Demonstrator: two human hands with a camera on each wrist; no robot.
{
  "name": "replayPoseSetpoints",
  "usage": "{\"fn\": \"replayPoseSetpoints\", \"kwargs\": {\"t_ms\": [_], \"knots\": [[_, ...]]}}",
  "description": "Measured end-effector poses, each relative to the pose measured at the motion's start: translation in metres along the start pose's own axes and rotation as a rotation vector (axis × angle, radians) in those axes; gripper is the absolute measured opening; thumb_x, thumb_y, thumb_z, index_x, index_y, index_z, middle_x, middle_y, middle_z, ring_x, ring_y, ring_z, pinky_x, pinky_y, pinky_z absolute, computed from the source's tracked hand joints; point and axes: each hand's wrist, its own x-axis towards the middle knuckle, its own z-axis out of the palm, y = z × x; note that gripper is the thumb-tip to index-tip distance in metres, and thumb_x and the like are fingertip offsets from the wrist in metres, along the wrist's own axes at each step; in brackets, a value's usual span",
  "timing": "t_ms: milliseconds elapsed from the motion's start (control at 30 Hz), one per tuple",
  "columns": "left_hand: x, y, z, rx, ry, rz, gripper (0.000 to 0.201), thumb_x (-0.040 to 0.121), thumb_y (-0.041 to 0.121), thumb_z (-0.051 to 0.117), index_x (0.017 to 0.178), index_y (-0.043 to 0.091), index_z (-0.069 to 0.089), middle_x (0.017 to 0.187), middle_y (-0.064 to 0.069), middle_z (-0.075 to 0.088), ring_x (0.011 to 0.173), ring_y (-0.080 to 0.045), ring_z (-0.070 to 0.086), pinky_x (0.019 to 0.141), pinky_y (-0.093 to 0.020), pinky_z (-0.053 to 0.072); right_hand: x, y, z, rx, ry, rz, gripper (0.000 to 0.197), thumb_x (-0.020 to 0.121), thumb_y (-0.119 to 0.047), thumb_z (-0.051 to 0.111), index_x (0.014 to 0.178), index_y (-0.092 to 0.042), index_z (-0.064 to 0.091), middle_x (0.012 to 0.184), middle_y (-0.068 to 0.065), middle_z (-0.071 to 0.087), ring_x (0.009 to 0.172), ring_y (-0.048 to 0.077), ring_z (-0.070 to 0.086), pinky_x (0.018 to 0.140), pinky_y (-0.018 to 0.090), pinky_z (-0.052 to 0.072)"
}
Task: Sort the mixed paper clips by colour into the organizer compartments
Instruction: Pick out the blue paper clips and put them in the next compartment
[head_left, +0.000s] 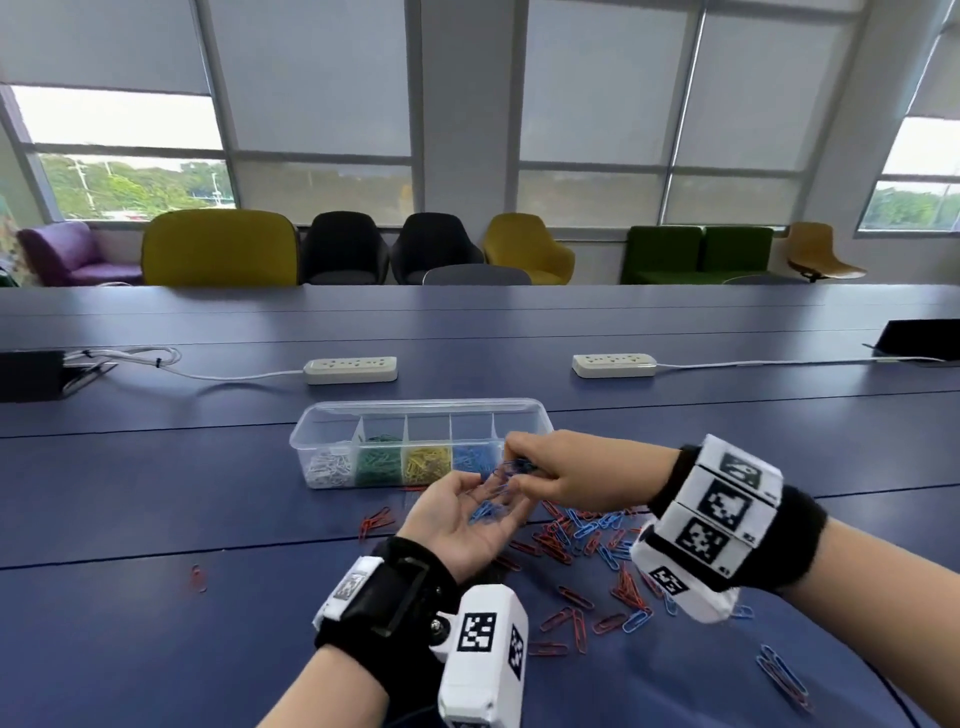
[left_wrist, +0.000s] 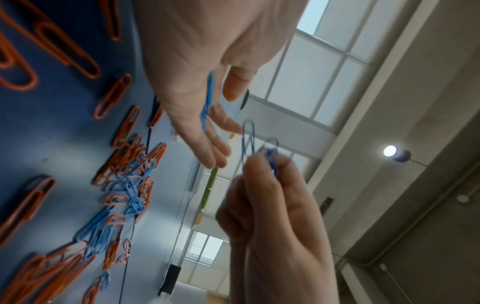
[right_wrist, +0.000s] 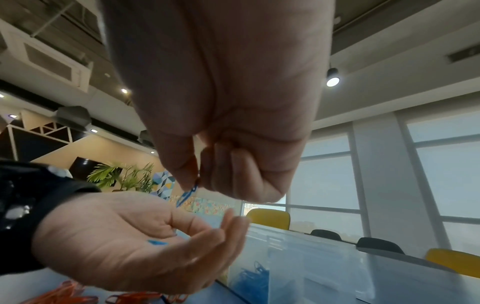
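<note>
Now, hands: both are raised just in front of the organizer, close together over the table.
Left hand (head_left: 460, 525): palm up, fingers relaxed and spread, with several loose blue clips (head_left: 488, 512) lying in the palm.
Right hand (head_left: 566, 475): fingers curled, thumb and fingertips pinching a small bunch of blue paper clips (left_wrist: 270, 156) just above the left fingers.
Organizer (head_left: 332, 421): clear plastic box; compartments from the left hold white, green, yellow and blue clips; the rightmost is hidden by the right hand.
Unsorted pile (head_left: 582, 540): red and blue clips scattered on the blue table (head_left: 156, 493), beneath and right of the hands.
Stray red clip (head_left: 198, 577): alone, well left of the pile.
</note>
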Motion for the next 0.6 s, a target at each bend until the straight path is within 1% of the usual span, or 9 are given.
{"fn": "replayPoseSetpoints", "kwargs": {"t_ms": [33,100,200,300,367,433,467,533,600], "knots": [[0.001,0.0,0.0,-0.019,-0.013,0.007,0.036,0.093,0.01,0.031,0.074,-0.007,0.057,0.072,-0.022,0.061,0.06,-0.029,0.059,0.05,-0.044,0.055,0.008,-0.003,0.002,-0.029,-0.007,0.005,0.009,0.097,-0.022,0.046,0.095,-0.015,0.04,0.08,0.001,0.051,0.076,0.019,0.044,0.058,0.028,0.026],[0.003,0.002,-0.003,-0.053,-0.049,0.013,0.039,0.091,0.008,0.031,0.067,-0.007,0.059,0.065,-0.02,0.061,0.048,-0.026,0.059,0.049,-0.037,0.056,0.022,-0.006,0.006,-0.075,0.005,-0.005,0.015,0.095,-0.024,0.05,0.104,-0.012,0.049,0.096,0.009,0.059,0.082,0.016,0.045,0.066,0.025,0.03],[0.005,0.008,-0.007,-0.101,-0.093,0.028,0.042,0.09,0.008,0.032,0.065,-0.005,0.063,0.063,-0.018,0.065,0.043,-0.027,0.062,0.047,-0.033,0.054,0.033,-0.011,0.005,-0.056,0.013,-0.046,0.028,0.091,-0.028,0.058,0.113,-0.012,0.059,0.104,0.005,0.065,0.083,0.009,0.051,0.075,0.023,0.041],[0.007,0.013,-0.011,-0.125,-0.078,0.038,0.043,0.095,0.01,0.028,0.08,-0.01,0.063,0.078,-0.027,0.067,0.063,-0.036,0.068,0.052,-0.046,0.055,0.033,-0.008,-0.009,0.072,0.187,-0.08,0.022,0.092,-0.027,0.057,0.109,-0.016,0.066,0.099,-0.003,0.069,0.084,0.007,0.062,0.075,0.013,0.046],[0.007,0.015,-0.013,-0.161,-0.058,0.031,0.042,0.097,0.012,0.026,0.088,-0.011,0.061,0.085,-0.029,0.066,0.08,-0.04,0.064,0.061,-0.048,0.055,0.034,0.004,-0.022,0.134,0.319,-0.052,0.021,0.092,-0.025,0.057,0.109,-0.017,0.066,0.102,-0.003,0.069,0.088,0.007,0.063,0.073,0.008,0.042],[0.006,0.014,-0.013,-0.191,-0.043,0.018,0.042,0.099,0.013,0.026,0.091,-0.011,0.06,0.088,-0.028,0.065,0.088,-0.039,0.059,0.078,-0.048,0.052,0.039,0.024,-0.029,0.158,0.306,0.036,0.034,0.089,-0.03,0.061,0.12,-0.017,0.058,0.117,0.002,0.065,0.102,0.011,0.06,0.082,0.012,0.042],[0.006,0.014,-0.014,-0.192,-0.031,0.017,0.042,0.099,0.013,0.026,0.092,-0.01,0.06,0.09,-0.027,0.064,0.088,-0.038,0.059,0.083,-0.047,0.051,0.045,0.036,-0.029,0.133,0.24,0.099,0.05,0.086,-0.035,0.064,0.129,-0.017,0.05,0.128,0.004,0.057,0.114,0.013,0.054,0.091,0.018,0.041],[0.006,0.014,-0.014,-0.181,0.007,0.025,0.041,0.099,0.013,0.026,0.093,-0.01,0.059,0.09,-0.025,0.064,0.088,-0.037,0.058,0.094,-0.046,0.043,0.061,0.056,-0.022,0.013,0.077,0.222,0.091,0.075,-0.048,0.071,0.146,-0.015,0.024,0.15,0.006,0.031,0.136,0.02,0.032,0.111,0.031,0.029],[0.006,0.014,-0.015,-0.165,0.043,0.033,0.041,0.099,0.013,0.026,0.092,-0.01,0.06,0.086,-0.025,0.064,0.087,-0.035,0.059,0.096,-0.046,0.038,0.077,0.07,-0.01,-0.086,-0.035,0.296,0.12,0.066,-0.059,0.073,0.15,-0.016,-0.001,0.158,0.005,0.008,0.145,0.024,0.011,0.118,0.042,0.017]]}}
